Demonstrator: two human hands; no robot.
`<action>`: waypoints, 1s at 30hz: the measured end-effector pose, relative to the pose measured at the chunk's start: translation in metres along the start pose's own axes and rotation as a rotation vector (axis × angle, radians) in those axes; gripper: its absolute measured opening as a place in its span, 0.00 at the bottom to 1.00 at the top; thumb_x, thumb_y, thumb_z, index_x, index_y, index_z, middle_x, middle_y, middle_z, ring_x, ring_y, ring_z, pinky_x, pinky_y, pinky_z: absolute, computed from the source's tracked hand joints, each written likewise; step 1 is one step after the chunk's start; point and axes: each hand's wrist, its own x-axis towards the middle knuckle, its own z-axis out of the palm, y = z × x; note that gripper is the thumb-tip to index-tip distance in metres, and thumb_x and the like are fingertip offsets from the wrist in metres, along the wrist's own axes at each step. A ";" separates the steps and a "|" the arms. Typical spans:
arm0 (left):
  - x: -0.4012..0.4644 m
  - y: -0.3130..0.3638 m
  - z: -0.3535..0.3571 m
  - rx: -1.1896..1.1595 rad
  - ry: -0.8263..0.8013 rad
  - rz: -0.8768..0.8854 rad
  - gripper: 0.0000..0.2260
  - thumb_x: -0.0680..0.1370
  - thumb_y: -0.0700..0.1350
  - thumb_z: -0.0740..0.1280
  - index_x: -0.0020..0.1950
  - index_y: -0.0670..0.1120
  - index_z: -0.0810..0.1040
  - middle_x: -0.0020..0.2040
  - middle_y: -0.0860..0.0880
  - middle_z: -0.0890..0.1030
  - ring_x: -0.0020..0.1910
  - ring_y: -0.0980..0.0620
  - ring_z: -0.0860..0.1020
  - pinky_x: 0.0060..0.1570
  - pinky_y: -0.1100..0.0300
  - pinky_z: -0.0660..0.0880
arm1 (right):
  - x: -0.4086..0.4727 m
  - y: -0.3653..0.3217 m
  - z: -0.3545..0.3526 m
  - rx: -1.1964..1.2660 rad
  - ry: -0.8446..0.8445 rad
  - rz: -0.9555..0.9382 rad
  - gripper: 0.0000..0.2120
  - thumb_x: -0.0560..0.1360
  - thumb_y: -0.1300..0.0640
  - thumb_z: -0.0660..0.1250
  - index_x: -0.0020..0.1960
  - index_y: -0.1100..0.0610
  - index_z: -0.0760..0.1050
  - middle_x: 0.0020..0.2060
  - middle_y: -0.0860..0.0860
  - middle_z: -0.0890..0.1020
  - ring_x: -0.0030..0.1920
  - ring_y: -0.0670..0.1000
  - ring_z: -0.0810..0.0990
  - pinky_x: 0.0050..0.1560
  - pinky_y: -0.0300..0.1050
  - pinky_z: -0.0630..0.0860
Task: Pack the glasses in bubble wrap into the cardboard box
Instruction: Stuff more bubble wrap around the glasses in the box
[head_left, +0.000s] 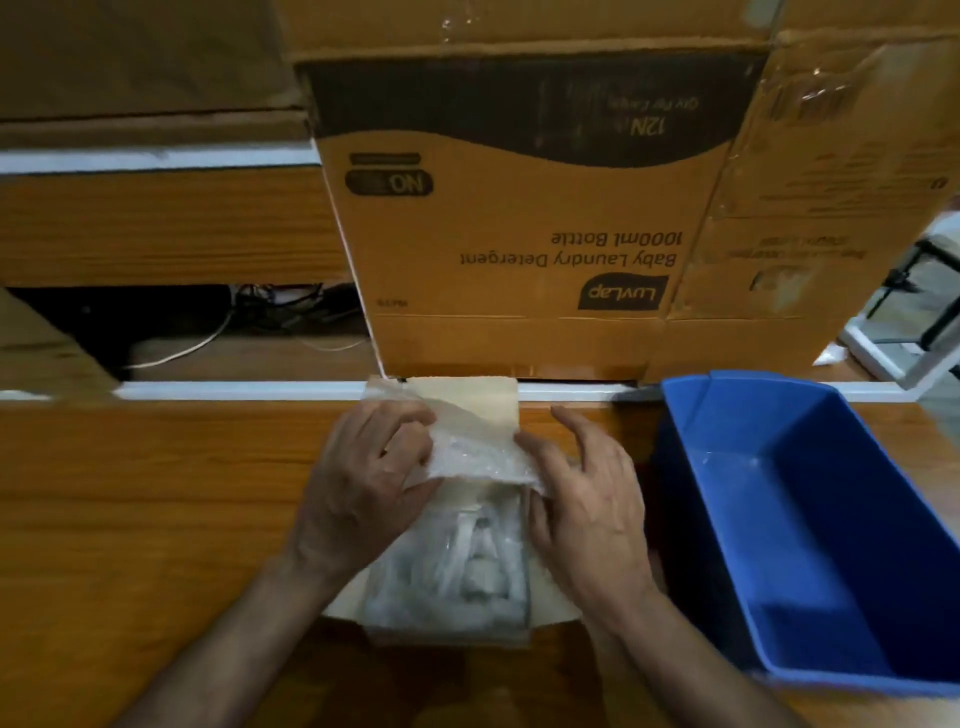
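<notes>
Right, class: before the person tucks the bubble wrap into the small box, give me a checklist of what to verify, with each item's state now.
1. Left hand grips the bubble wrap: ok.
2. Right hand steadies the wrap's other edge, fingers relaxed: ok.
3. Small box sits flat on the table: ok.
4. Wrapped bundle lies inside the box walls: ok at the near end; the far end is hidden by the wrap.
5. Glasses fully covered: cannot tell, contents blurred.
6. Blue bin stands clear of the box: ok.

Bubble-wrapped glasses (457, 566) inside small open cardboard box (470, 400) (translucent wrap, contents blurred) on the table.
</notes>
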 end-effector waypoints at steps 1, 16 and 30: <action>-0.014 -0.006 -0.002 0.001 -0.036 -0.004 0.08 0.73 0.43 0.76 0.45 0.42 0.79 0.56 0.42 0.81 0.55 0.44 0.77 0.51 0.55 0.72 | 0.000 -0.004 0.003 0.000 -0.001 -0.008 0.26 0.71 0.56 0.76 0.68 0.49 0.77 0.71 0.56 0.71 0.67 0.56 0.71 0.64 0.53 0.70; -0.107 -0.023 0.027 -0.179 -0.680 -0.240 0.10 0.80 0.55 0.68 0.50 0.57 0.67 0.82 0.51 0.56 0.80 0.52 0.59 0.70 0.65 0.60 | -0.048 -0.030 0.035 -0.200 -0.658 -0.016 0.20 0.84 0.46 0.56 0.75 0.45 0.67 0.81 0.59 0.52 0.77 0.56 0.63 0.74 0.48 0.66; -0.078 -0.015 0.026 -0.165 -0.763 -0.264 0.20 0.78 0.56 0.71 0.65 0.53 0.67 0.68 0.50 0.66 0.60 0.52 0.73 0.55 0.62 0.73 | -0.030 -0.041 0.026 -0.233 -0.644 -0.028 0.12 0.83 0.44 0.61 0.60 0.50 0.76 0.61 0.51 0.77 0.54 0.48 0.79 0.52 0.44 0.82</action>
